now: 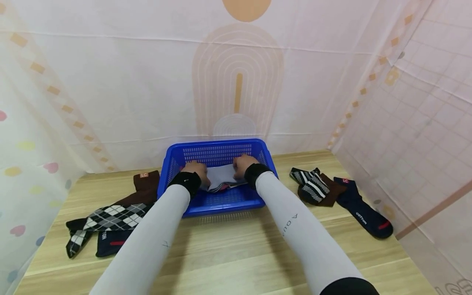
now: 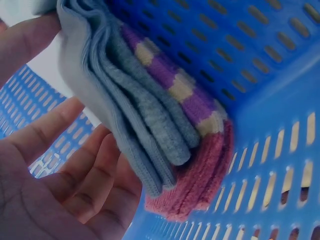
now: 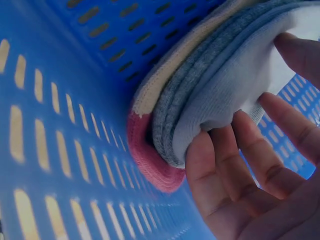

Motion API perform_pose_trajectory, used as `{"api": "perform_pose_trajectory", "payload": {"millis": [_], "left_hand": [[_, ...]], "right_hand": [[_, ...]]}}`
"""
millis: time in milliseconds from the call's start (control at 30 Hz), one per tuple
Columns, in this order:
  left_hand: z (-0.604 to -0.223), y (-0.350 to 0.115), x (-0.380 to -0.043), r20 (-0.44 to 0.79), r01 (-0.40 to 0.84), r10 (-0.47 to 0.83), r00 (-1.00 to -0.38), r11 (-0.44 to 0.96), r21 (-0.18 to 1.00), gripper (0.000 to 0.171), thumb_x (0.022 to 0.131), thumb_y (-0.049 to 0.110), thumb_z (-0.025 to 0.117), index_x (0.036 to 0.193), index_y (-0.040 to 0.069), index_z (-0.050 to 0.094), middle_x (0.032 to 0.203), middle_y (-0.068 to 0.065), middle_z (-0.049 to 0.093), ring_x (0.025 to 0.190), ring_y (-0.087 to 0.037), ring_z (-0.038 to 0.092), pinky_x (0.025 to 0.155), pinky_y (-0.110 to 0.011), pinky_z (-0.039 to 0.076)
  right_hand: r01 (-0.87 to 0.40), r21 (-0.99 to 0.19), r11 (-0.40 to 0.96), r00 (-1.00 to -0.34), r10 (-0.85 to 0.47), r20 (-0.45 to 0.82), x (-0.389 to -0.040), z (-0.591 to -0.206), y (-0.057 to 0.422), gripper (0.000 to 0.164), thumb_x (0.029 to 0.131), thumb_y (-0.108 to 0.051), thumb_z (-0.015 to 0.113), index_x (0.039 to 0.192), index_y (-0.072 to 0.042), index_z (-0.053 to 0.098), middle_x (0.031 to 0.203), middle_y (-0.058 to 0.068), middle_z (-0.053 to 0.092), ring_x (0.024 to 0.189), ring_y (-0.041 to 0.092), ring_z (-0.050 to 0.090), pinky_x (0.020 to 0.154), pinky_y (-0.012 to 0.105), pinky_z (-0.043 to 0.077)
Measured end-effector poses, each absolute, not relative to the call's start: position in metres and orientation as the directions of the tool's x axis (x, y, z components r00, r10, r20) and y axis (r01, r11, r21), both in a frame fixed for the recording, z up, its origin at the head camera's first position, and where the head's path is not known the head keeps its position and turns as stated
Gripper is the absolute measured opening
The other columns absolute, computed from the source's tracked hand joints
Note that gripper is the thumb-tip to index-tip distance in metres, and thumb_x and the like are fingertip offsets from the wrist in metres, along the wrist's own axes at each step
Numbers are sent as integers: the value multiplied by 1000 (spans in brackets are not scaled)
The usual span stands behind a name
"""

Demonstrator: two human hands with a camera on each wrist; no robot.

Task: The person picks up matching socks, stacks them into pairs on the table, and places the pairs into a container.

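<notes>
A blue plastic basket (image 1: 217, 209) sits at the back of the wooden table with both hands inside it. Between them lies a flat pale grey pair of socks (image 1: 221, 175), uppermost in a layered stack. The left hand (image 1: 197, 170) holds its left end, thumb at the upper edge and fingers along the side. At the other end, the right hand (image 1: 244, 165) grips the pale fabric with thumb and bent fingertips, and the cloth puckers there. Beneath are blue-grey socks (image 2: 150, 105), then purple-and-beige striped socks (image 2: 182, 90) with pink ends (image 3: 142, 150) near the basket wall.
On the table's left lie a brown sock (image 1: 145, 188), an argyle sock (image 1: 116, 217) and a navy sock (image 1: 110, 243), overlapping. To the right are a black-and-white striped sock (image 1: 311, 186), a brown sock (image 1: 333, 190) and a navy sock (image 1: 363, 211). Printed curtains hang behind.
</notes>
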State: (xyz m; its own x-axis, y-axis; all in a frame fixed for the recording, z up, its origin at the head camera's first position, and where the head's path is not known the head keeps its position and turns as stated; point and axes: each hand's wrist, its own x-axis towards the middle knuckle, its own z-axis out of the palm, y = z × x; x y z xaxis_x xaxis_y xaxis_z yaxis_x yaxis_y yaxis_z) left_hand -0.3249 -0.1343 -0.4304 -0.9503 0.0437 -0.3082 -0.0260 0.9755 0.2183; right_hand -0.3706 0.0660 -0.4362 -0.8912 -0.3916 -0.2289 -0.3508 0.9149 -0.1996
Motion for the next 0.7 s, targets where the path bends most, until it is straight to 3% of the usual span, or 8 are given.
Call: {"api": "perform_pose_trajectory", "payload": {"millis": [233, 433, 700], "left_hand": [[-436, -131, -323, -317, -32, 33, -948, 979, 199, 57, 76, 26, 83, 127, 7, 64, 130, -21, 55, 123, -39, 49, 103, -57, 47], [-435, -126, -323, -341, -23, 45, -939, 981, 192, 66, 74, 25, 87, 132, 8, 59, 138, -23, 49, 128, -42, 48, 104, -59, 47], [-425, -121, -314, -354, 0, 64, -933, 984, 179, 81, 77, 21, 85, 146, 4, 47, 142, -26, 46, 130, -42, 46, 106, -58, 46]], "right_hand": [[-349, -209, 914, -883, -395, -255, -371, -438, 67, 43, 87, -28, 80, 127, -15, 68, 123, 6, 66, 116, 22, 60, 101, 39, 51], [-393, -159, 906, -875, -422, -239, -372, -440, 69, 43, 88, -28, 80, 127, -15, 69, 124, 6, 68, 116, 22, 61, 101, 37, 51], [-381, -215, 899, -872, -427, -238, -369, -434, 78, 44, 88, -28, 78, 129, -14, 68, 130, 6, 67, 121, 22, 60, 105, 36, 49]]}}
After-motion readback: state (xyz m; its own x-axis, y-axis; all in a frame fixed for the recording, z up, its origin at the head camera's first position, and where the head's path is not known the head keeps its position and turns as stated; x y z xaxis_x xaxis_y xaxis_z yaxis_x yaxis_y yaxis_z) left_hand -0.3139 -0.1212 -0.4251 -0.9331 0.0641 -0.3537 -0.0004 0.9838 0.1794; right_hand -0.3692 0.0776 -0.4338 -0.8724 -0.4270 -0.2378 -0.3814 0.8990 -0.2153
